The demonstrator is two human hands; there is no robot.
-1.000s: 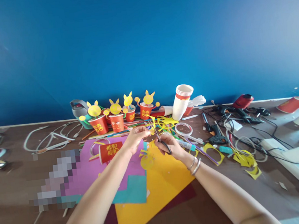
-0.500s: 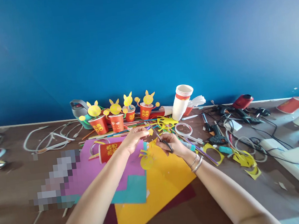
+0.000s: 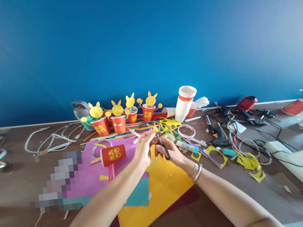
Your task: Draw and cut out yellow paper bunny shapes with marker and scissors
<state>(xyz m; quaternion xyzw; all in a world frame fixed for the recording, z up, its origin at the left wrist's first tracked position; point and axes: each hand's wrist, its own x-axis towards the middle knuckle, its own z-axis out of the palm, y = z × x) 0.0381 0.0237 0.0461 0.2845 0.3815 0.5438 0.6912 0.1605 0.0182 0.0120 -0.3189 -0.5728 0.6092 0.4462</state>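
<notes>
Between the fingertips of my left hand (image 3: 144,147) is a small yellow paper piece (image 3: 156,129). My right hand (image 3: 172,150) is closed round the black handles of the scissors (image 3: 166,151), whose blades point up beside the yellow piece. Under both hands lies a large orange-yellow sheet (image 3: 160,189), with a yellow cut-out (image 3: 152,164) partly hidden by my left hand. A red cup (image 3: 113,155) rests on its side on a purple sheet (image 3: 89,171), left of my left hand.
Red cups with yellow paper heads (image 3: 119,124) stand along the wall. A tilted stack of cups (image 3: 184,104) is behind my right hand. Right of it lie a tape roll (image 3: 186,131), a glue gun (image 3: 220,137), cables and a power strip (image 3: 297,169).
My left hand has moved right and slightly down, uncovering the lying red cup. My right hand has moved a little left, and the scissors now point more upright.
</notes>
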